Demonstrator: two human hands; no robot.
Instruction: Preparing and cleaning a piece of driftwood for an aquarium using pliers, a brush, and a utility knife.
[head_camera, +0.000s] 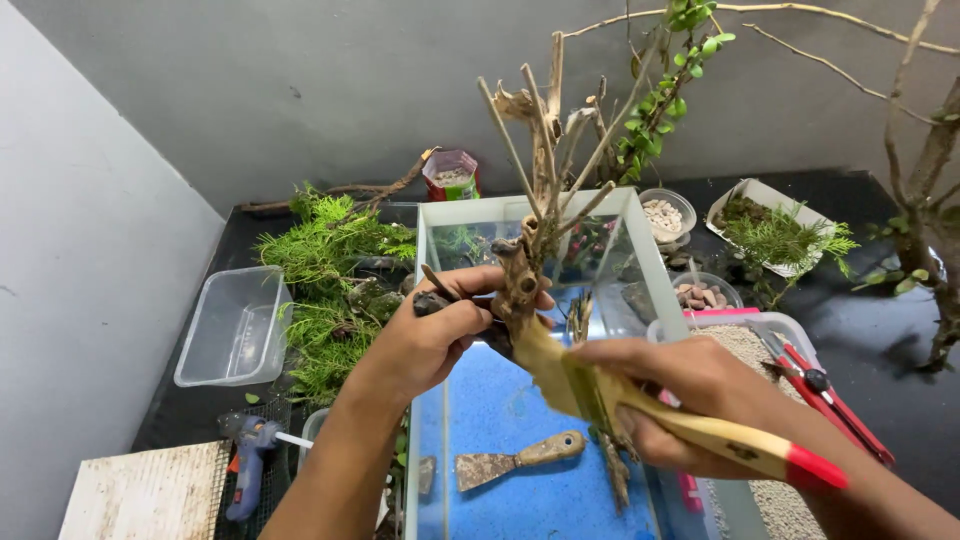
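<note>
Pale yellow brush with a red handle tip; brown driftwood; blue tank floor; perhaps rust-speckled scraper on it.

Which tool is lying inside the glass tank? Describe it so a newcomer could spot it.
Start at the rectangular glass tank in the middle of the dark table, with its bright blue floor. On that floor, near the front and below both hands, lies a putty knife. It is flat, with a rusty brown blade and a short wooden handle, unlike the paintbrush held above it, which has a red-tipped handle.

Rough dry driftwood, glossy wooden brush handle, clear glass tank.
</note>
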